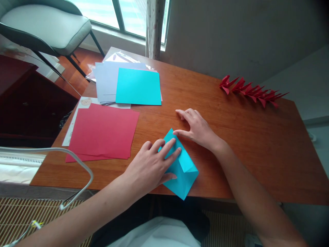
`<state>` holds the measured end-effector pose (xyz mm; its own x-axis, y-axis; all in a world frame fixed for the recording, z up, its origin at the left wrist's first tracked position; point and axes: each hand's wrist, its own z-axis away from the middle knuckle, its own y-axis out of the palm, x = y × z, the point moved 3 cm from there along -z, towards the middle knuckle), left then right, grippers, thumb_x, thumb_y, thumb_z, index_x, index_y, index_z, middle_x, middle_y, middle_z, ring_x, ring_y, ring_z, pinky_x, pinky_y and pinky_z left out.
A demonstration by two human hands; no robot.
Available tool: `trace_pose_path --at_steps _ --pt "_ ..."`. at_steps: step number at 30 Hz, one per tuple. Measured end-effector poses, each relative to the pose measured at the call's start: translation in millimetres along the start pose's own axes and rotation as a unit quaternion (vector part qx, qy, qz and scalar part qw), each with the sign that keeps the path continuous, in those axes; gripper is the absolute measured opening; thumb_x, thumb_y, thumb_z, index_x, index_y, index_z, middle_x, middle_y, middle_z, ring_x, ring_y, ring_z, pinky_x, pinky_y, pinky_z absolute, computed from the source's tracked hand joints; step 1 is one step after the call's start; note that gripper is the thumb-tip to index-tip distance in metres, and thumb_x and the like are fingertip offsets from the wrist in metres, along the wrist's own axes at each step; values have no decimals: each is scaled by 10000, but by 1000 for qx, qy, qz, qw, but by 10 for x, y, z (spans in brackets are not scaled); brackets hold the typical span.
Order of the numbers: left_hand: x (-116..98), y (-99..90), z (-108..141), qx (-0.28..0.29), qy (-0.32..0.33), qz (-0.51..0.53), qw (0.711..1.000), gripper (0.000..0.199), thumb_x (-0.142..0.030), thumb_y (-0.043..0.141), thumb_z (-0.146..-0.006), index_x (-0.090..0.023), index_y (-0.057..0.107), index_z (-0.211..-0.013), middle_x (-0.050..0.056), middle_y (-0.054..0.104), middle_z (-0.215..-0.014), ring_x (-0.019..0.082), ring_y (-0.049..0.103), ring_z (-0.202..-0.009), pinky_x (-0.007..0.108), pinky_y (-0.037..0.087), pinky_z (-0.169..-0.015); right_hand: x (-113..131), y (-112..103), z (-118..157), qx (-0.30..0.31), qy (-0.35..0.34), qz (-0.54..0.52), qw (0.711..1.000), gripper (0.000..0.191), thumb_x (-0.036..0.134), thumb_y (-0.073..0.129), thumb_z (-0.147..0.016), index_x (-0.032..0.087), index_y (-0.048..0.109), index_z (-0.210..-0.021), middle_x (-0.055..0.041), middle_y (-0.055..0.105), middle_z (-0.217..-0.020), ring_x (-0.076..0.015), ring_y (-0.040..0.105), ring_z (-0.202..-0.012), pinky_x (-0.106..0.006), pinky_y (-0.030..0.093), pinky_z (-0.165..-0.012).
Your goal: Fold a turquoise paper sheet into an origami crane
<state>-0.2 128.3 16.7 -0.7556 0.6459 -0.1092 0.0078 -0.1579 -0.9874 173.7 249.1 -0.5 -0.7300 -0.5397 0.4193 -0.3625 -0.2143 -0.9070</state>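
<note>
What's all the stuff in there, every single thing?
folded paper: 1, blue, front middle
blue sheet: 1, blue, middle
pale sheets: several, whitish, beneath it
red sheets: 2+, red, left
white sheet: 1, white, partly beneath those
plastic: some, clear, back left
origami: several, red, back right
table: 1, brown, middle
chair: 1, grey, back left
window: 1, bright, back
curtain: 1, pale, back
cabinet: 1, dark red, left
cable: 1+, white, front left
mat: 1+, tan, below
walls: 2+, grey, back
floor: 1, reddish, back left
shirt: 1, white, front
left grip: 1, bare, on folded paper
right grip: 1, bare, by its far corner
</note>
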Motion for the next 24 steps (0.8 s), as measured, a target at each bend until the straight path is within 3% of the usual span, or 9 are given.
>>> trace_pose_path --at_steps 6,12,17,24 --pt "7 23 3 3 1 -4 1000 727 -673 543 -919 -326 412 -1544 65 392 -1618 330 477 -1242 444 430 -873 25 -122 402 55 31 38 997 735 516 731 -855 235 449 -1474 -110 585 -1205 -307 560 -1091 -469 523 -946" --pt "10 21 -8 7 5 4 1000 702 -670 528 -927 -338 421 -1537 73 373 -1621 327 468 -1238 444 429 -872 66 -192 532 93 23 32 995 741 490 727 -858 264 419 -1493 -110 575 -1223 -305 566 -1104 -493 526 -956" --pt "8 26 -8 -2 2 5 1000 717 -657 570 -910 -323 436 -1530 78 385 -1612 330 471 -1231 436 428 -872 105 -122 394 72 21 30 997 638 446 662 -916 261 436 -1483 -99 596 -1192 -295 564 -1095 -476 508 -929" --pt "11 36 6 -17 -2 10 1000 674 -637 568 -921 -335 453 -1513 72 402 -1606 332 464 -1247 436 407 -890 144 21 -157 9 47 58 997 595 462 650 -928 245 483 -1457 -99 626 -1196 -288 566 -1072 -430 455 -894"
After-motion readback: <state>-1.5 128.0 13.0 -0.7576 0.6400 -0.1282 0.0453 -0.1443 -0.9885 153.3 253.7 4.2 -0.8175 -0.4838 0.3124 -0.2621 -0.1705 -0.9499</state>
